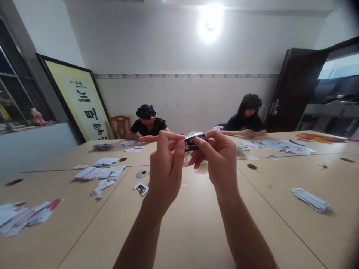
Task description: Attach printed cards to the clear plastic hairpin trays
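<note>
Above the middle of the table, my left hand (pixel 167 164) and my right hand (pixel 218 157) hold a small black card (pixel 192 142) with red and white print between them. The left thumb and fingertips pinch its left end, and my right thumb lies on its front near the right end. Clear plastic (pixel 194 133) shows at the card's upper edge and just below it, between the hands. On the table left of my left hand lies a small white picture card (pixel 141 189).
White paper pieces (pixel 97 172) lie in piles on the left, with more (pixel 24 216) nearer. A paper bundle (pixel 310 200) is at right. Across the table (pixel 202 231) sit two people (pixel 150 125), (pixel 248 119) among papers (pixel 277 145). Orange strips (pixel 316 138) lie far right.
</note>
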The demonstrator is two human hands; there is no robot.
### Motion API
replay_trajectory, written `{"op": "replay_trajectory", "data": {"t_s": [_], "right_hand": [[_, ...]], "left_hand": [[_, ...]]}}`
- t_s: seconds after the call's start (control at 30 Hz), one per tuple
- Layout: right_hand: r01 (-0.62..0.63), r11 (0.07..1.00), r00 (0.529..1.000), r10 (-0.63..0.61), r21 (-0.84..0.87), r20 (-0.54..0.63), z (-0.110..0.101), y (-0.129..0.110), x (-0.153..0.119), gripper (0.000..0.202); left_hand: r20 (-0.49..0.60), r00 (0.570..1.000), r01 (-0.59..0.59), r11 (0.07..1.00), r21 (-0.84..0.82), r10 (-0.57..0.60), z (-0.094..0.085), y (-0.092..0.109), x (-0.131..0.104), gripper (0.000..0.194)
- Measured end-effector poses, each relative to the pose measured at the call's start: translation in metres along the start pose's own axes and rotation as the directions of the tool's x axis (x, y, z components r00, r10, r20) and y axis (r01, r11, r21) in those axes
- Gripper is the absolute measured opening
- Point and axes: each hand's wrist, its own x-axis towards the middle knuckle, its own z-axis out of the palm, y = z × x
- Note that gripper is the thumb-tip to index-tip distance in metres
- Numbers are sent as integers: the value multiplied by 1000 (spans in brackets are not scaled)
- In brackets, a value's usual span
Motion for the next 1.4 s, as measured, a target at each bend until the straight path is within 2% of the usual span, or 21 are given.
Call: {"op": "replay_trajectory", "data": {"t_s": [0.2, 0.63, 1.1, 1.4], "right_hand": [[-7, 1000, 1000, 7, 21, 9, -1, 0, 0, 21], [-15, 999, 1000, 15, 36, 13, -1, 2, 2, 21], [3, 996, 1000, -4, 84, 19, -2, 2, 1, 19], [16, 997, 1000, -17, 71, 10, -1, 1, 2, 17]], "left_hand": [[-9, 1000, -8, 1000, -19, 8, 0, 0, 0, 13], [-18, 996, -86, 995, 52, 87, 1, 0, 0, 10], [-22, 998, -63, 998, 9, 63, 2, -2, 1, 10], [-9, 994, -113, 992, 48, 113, 2, -2, -1, 6]]}}
